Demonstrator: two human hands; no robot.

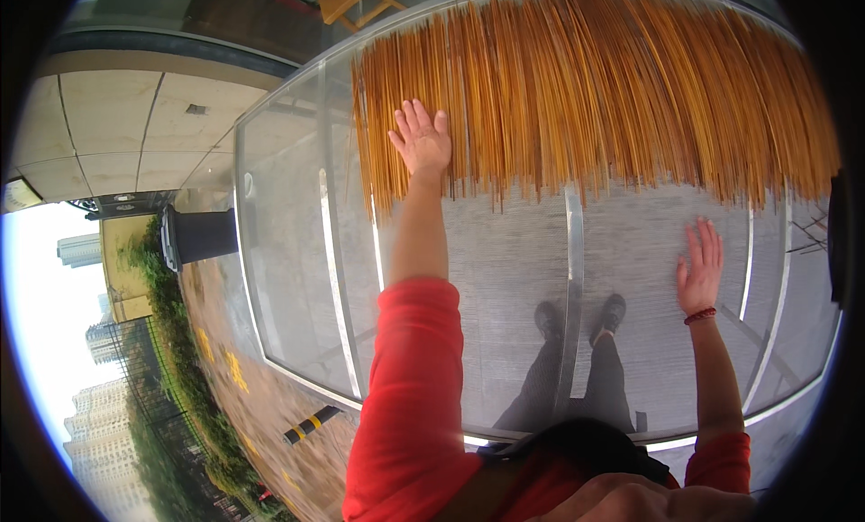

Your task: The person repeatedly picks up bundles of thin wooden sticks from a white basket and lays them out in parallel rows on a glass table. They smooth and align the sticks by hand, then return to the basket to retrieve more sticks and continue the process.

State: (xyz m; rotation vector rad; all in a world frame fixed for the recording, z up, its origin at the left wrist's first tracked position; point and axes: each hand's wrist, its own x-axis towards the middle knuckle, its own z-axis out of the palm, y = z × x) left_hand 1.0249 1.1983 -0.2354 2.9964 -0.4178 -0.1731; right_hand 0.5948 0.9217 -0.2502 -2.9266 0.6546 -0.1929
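A broad layer of thin orange-brown sticks (581, 96), possibly noodles or incense, lies side by side across the far part of a mesh drying rack (513, 251). My left hand (424, 138) rests palm down, fingers spread, on or just over the sticks near the layer's left end; contact is hard to tell. My right hand (701, 265), with a red bead bracelet (700, 316) at its wrist, is over the mesh just short of the sticks' near ends. Its fingers are extended, and nothing is in it.
Pale metal bars (574, 251) cross beneath the see-through mesh. A few dark loose sticks (807, 232) lie at the right. Beyond the rack's left edge are a dark pillar (203, 236) and a black-and-yellow wheel stop (311, 424). A wooden chair (341, 0) stands past the far edge.
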